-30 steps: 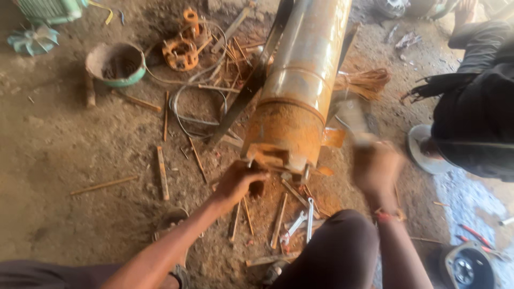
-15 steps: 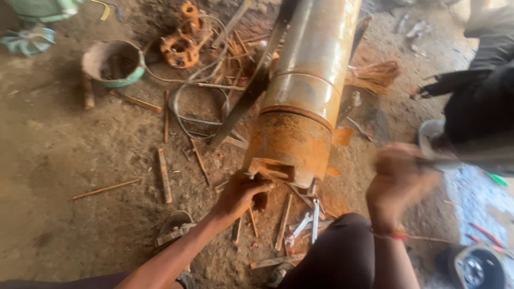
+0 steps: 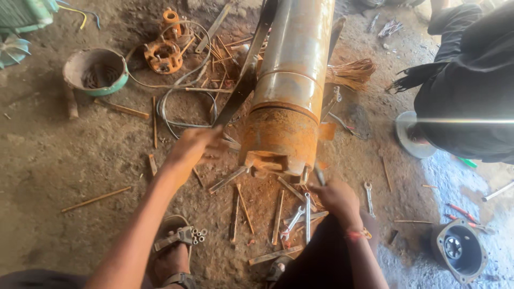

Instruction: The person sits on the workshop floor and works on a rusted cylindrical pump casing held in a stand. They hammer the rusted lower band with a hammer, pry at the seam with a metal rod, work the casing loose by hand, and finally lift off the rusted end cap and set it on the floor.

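Since half a second earlier, the left hand (image 3: 194,144) had lifted from the rusty end toward ten o'clock, while the right hand (image 3: 336,197) had dropped to five o'clock of it. One steel cylinder (image 3: 292,80) lay on the dirt, about three spanners (image 3: 294,218) below (others blurred). Left arm stretched, fingers curled, grip unclear; right hand closed around a thin rod (image 3: 319,174) touching the cylinder's rim.

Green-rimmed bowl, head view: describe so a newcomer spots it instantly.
Start at the big rusty metal cylinder lying up the middle of the dirt floor, then look far left past the orange metal parts. The round bowl sits there alone; only it has a green outside and a brown, dusty inside.
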